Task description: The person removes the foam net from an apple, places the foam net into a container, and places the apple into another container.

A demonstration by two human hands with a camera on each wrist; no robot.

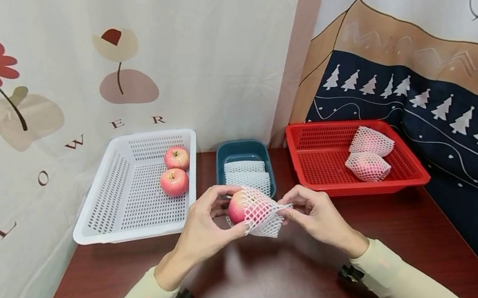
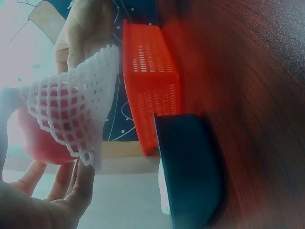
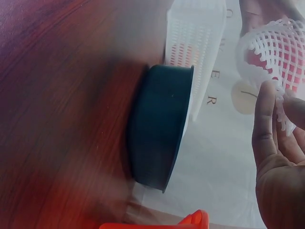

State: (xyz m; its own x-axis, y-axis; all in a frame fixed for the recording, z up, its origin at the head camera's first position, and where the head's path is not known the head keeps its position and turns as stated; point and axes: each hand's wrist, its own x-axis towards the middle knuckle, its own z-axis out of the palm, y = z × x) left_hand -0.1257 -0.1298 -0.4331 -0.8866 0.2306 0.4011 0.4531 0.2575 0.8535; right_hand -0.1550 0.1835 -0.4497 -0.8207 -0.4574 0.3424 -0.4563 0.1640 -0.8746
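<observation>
A red apple (image 1: 237,208) is partly inside a white foam net sleeve (image 1: 264,217), held above the table in front of the small teal bin. My left hand (image 1: 204,229) grips the apple from its left side, with the thumb at the front by the net's edge. On the other side, my right hand (image 1: 320,214) pinches the loose end of the net between thumb and fingers. In the left wrist view the net (image 2: 71,109) covers one side of the apple (image 2: 40,140) and its bare side faces the palm. The right wrist view shows the net's open end (image 3: 252,62) spread above my fingertips.
A white basket (image 1: 105,236) on the left holds two bare apples (image 1: 175,181). The teal bin (image 1: 241,147) in the middle contains flat foam nets (image 1: 247,181). To the right, a red basket (image 1: 318,183) holds two netted apples (image 1: 369,166). Curtains hang behind the table (image 1: 260,290).
</observation>
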